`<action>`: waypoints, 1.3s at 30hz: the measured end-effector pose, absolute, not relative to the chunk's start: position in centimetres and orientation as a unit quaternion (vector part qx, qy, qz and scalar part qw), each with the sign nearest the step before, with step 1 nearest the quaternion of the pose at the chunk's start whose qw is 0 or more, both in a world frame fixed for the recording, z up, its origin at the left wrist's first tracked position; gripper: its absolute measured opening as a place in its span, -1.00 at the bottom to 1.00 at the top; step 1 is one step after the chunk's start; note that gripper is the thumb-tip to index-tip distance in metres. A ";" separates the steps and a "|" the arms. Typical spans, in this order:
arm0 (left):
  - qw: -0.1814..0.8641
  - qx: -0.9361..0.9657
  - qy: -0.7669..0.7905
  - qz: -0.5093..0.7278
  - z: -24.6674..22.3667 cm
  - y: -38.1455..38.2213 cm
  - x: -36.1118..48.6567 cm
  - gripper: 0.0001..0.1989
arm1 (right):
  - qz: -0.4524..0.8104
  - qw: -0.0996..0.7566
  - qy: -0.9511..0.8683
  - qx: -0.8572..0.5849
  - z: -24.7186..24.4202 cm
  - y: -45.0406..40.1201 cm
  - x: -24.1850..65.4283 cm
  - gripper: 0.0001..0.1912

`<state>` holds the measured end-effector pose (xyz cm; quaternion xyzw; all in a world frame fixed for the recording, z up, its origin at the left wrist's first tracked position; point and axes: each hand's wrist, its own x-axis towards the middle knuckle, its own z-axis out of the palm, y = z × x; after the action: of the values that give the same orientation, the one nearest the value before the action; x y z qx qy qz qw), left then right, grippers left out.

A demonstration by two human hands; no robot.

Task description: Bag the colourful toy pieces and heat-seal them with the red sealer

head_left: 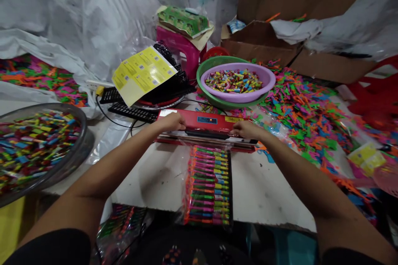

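Observation:
A red bag sealer (189,121) with a small lit display lies across the white table. Fingers curled, my left hand (173,121) grips the left part of its lid edge. At the right part of the same edge, my right hand (244,129) is closed in the same way. The mouth end of a clear plastic bag (211,186) runs up to the sealer's front. Inside it sits a black tray packed with rows of small multicoloured pieces. The bag's lower end reaches the table's near edge. What lies under the lid is hidden.
Lilac basin (267,78) and grey tub (82,132) hold small wrapped pieces. Loose bright plastic parts (301,103) are heaped at right. A yellow label sheet (144,72) covers stacked black trays. Behind stand a pink stool (189,56) and cardboard box (258,45). Cables (108,122) run left of the sealer.

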<state>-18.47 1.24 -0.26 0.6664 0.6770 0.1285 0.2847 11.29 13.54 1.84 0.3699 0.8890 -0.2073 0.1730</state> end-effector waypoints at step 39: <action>0.171 0.609 0.696 0.341 -3.1 -1.1 -17.3 -0.87 | -0.144 0.057 0.881 0.448 0.0 11.1 11.5 -0.70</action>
<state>-17.27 -1.07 -3.13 0.6088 0.6958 0.3406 0.1707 11.51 11.11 -0.02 0.4476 0.8806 -0.1443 0.0575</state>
